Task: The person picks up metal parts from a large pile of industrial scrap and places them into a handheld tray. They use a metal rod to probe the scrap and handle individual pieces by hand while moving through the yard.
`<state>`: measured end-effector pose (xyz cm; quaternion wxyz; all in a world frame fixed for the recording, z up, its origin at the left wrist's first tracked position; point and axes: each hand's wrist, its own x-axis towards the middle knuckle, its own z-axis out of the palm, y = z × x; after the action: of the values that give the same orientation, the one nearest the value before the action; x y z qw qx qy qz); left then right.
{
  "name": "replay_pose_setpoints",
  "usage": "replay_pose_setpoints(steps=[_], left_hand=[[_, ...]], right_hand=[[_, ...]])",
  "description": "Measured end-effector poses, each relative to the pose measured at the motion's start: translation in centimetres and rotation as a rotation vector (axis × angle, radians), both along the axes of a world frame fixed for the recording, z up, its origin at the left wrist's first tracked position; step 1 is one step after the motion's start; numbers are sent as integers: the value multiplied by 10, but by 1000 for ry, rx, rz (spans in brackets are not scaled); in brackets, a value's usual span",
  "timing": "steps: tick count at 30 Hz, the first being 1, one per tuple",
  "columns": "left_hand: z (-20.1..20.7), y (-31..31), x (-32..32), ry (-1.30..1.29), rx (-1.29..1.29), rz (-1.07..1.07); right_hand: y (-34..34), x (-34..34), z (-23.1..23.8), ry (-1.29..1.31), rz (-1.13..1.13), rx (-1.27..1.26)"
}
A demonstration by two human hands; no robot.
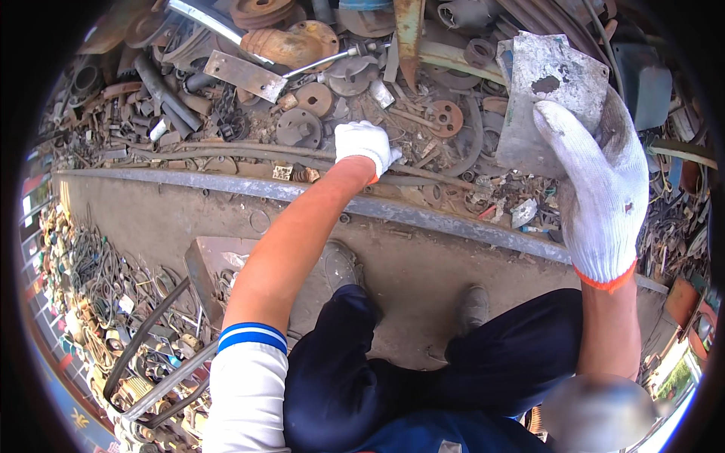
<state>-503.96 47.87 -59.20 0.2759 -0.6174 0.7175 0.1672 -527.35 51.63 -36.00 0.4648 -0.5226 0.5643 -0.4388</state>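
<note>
My right hand (609,185), in a white knit glove with an orange cuff, grips worn grey sheet-metal plates (557,69) at the right. The thumb lies on the front face, and the fingers are mostly behind. A ragged dark hole pierces the upper plate; how many pieces are held I cannot tell. My left hand (364,147), gloved alike, is closed low over the scrap heap, beside a long rod or hose (249,148). Its fingertips are hidden, so any thing inside it does not show. Left of it lies a round metal flange with holes (299,128).
Rusty discs (445,118), pipes (165,94) and a flat drilled bar (245,75) crowd the heap. A long metal edge (445,224) borders it in front of my shoes (338,266). At lower left stand a metal cart or box (208,275) and a pile of mixed scrap (113,302).
</note>
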Motion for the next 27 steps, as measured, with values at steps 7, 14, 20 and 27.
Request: replay_pose_setpoints(steps=[7, 14, 20, 27], left_hand=[[-22, -2, 25, 576, 75, 324], [29, -15, 78, 905, 16, 575], [89, 42, 23, 1755, 476, 827], [52, 76, 38, 2218, 611, 1364]], right_hand=[[-7, 0, -5, -26, 9, -13], [-15, 13, -18, -63, 164, 184], [-1, 29, -93, 157, 405, 281], [-1, 62, -129, -74, 340, 510]])
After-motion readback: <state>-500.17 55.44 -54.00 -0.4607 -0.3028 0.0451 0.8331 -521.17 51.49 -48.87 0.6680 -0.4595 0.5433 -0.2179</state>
